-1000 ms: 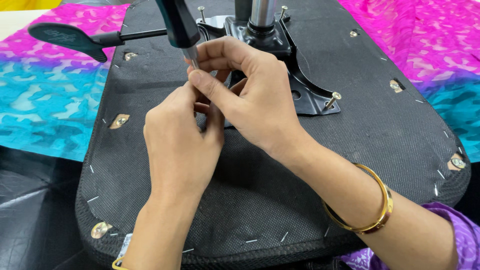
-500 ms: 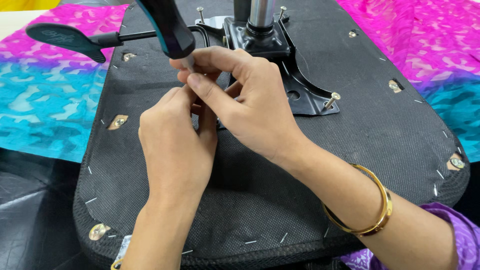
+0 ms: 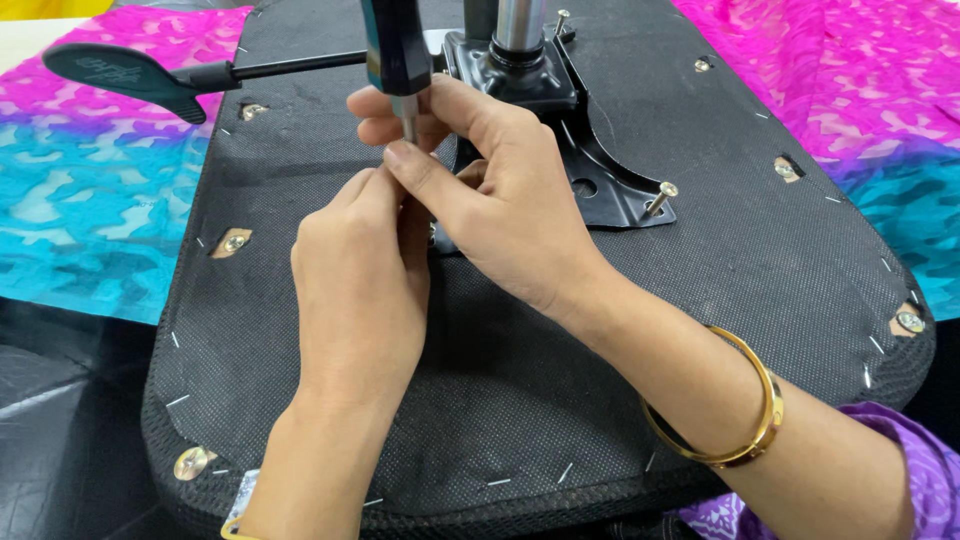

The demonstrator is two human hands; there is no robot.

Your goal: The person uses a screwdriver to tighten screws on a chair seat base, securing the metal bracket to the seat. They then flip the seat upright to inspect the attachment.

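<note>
I have the upturned chair seat (image 3: 520,420) lying flat on the tabletop, its black fabric underside facing me, over a pink and blue patterned cloth (image 3: 90,200). The screwdriver (image 3: 397,50) stands upright near the front left corner of the black metal mounting plate (image 3: 610,190). My right hand (image 3: 500,210) reaches across with its fingers closed around the shaft just below the handle, steadying it. My left hand (image 3: 360,280) has its fingers pinched together at the tip, I think on a screw, though the hands hide it entirely.

I judge this to be the seating step: getting the screw and driver tip lined up in the plate's hole. The next move calls for keeping the shaft plumb and pressing down before turning.

One loose screw (image 3: 660,197) stands tilted at the plate's right corner. The gas-lift column (image 3: 518,25) and the screwdriver handle are cut off at the top edge. The lever paddle (image 3: 125,75) points left.
</note>
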